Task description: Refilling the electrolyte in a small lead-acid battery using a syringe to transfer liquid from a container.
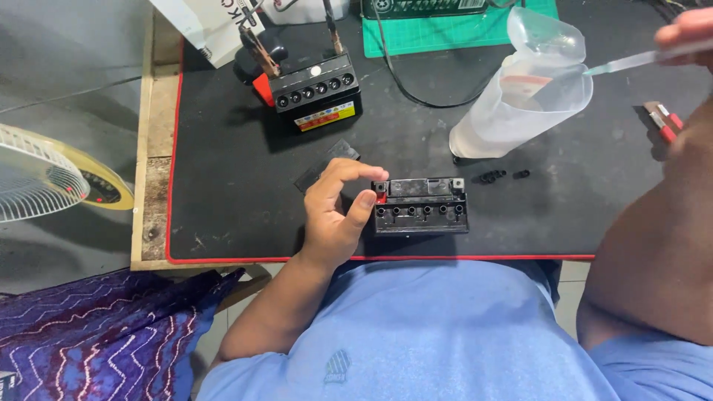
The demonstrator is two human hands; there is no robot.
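Note:
A small black battery (422,206) with a row of open filler holes lies near the front edge of the black mat (223,186). My left hand (336,212) rests at its left end, thumb and fingers touching the red terminal corner. My right hand (687,33) at the top right pinches a thin clear tube or dropper (631,61) whose tip reaches into a translucent plastic jug (523,100). Small black caps (499,176) lie just behind the battery.
A second black battery (316,93) with clamps and cables stands at the back. A black strip (327,165) lies on the mat, red-handled pliers (663,121) at the right, a green cutting mat (445,30) behind, a fan (44,178) on the left.

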